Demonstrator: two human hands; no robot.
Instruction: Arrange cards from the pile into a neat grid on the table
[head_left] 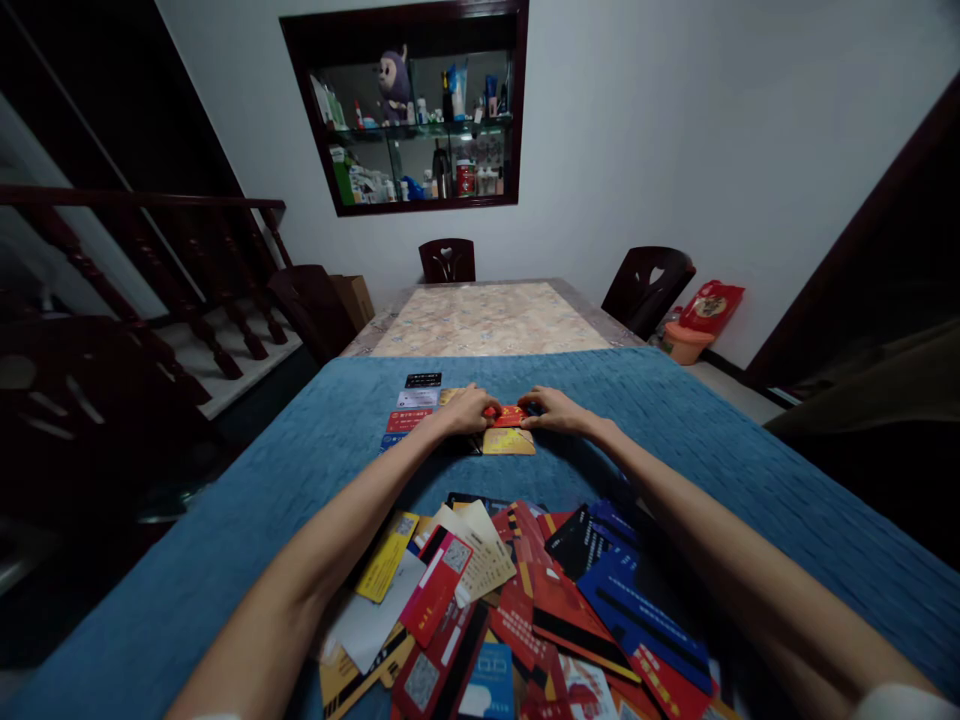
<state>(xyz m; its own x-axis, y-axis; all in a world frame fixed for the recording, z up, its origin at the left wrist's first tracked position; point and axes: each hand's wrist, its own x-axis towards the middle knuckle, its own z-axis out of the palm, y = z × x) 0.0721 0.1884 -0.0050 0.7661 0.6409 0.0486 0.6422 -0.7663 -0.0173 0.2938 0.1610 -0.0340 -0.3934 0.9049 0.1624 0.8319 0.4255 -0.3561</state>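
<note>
Both my arms reach forward over a blue cloth (pixel 675 430). My left hand (pixel 469 408) and my right hand (pixel 550 408) both pinch a red card (pixel 509 412) at its two ends, holding it flat just above the cloth. A yellow card (pixel 508 441) lies directly in front of it, nearer to me. Left of my left hand, a column of cards (pixel 412 408) is laid out in a row: black, white, red, blue. Near my body a loose heap of several cards (pixel 517 600) in red, blue, yellow and white is spread on the cloth.
Beyond the cloth the patterned tabletop (pixel 487 320) shows, with dark wooden chairs (pixel 447 260) at the far end and sides. A wall niche with shelves (pixel 416 110) holds bottles and a plush toy. A stair railing (pixel 150 260) stands at the left; a red bag (pixel 711 305) sits on the floor at right.
</note>
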